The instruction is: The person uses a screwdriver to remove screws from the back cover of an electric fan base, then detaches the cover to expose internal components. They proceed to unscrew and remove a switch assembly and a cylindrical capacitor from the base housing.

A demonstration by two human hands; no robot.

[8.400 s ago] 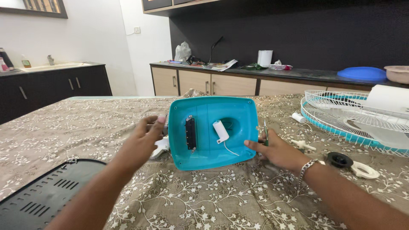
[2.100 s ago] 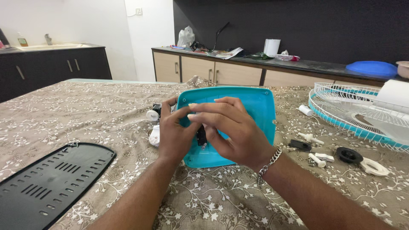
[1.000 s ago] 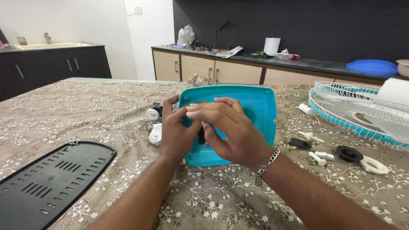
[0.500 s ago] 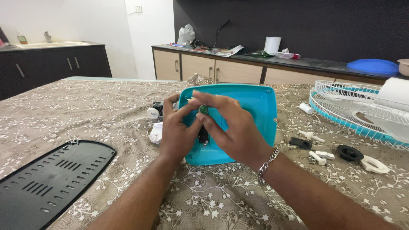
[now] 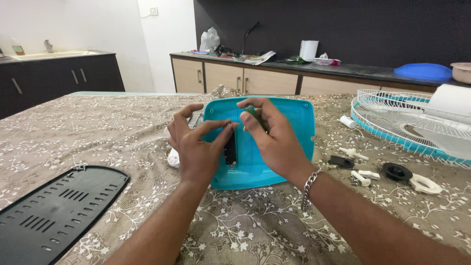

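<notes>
Left hand (image 5: 196,147) grips the left edge of the turquoise housing (image 5: 289,132) at frame centre on the bench (image 5: 98,132), thumb by its black switch block (image 5: 229,149); right hand (image 5: 274,137) pinches a small green-handled tool (image 5: 251,111) above it.

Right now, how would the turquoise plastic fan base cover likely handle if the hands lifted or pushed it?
The turquoise fan base cover looks like a thin, hollow moulded shell, so probably light and fairly stiff. It is propped tilted with the left hand steadying one edge, so it may tip if released. On the patterned tablecloth it would likely drag rather than slide.
</notes>
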